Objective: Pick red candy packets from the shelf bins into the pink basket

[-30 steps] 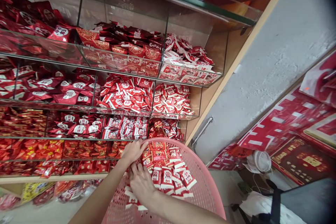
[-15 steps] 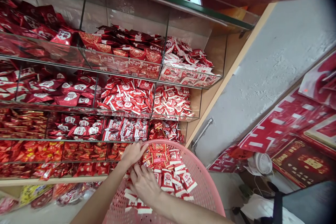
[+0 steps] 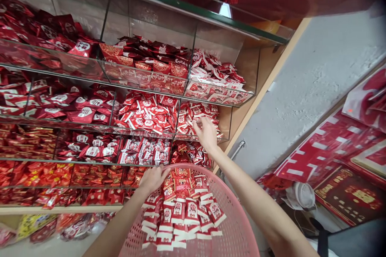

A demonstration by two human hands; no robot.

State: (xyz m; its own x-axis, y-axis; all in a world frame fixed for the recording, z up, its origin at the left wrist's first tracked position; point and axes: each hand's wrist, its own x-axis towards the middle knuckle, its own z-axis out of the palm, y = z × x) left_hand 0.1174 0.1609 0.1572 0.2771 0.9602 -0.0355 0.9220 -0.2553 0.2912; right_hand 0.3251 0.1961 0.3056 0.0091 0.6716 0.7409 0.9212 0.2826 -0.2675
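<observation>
A pink perforated plastic basket [image 3: 238, 217] sits in front of me, holding several red-and-white candy packets [image 3: 183, 204]. My left hand [image 3: 153, 178] grips the basket's far rim, fingers curled over the edge. My right hand [image 3: 206, 132] reaches up into the right-hand compartment of the second glass shelf [image 3: 229, 118], fingers curled down among the small red-and-white packets [image 3: 193, 114] piled there; whether it holds any is hidden.
Tiered glass shelves [image 3: 135, 76] with dividers hold piles of red wrapped sweets. A wooden side panel [image 3: 259, 88] and a grey wall [image 3: 316, 72] stand to the right. Red boxes [image 3: 346, 160] and a small white fan [image 3: 297, 196] lie at lower right.
My right hand has left the packets in the basket and risen to the second shelf's right compartment. The packets in the basket now lie in neater rows. My left hand stays on the rim.
</observation>
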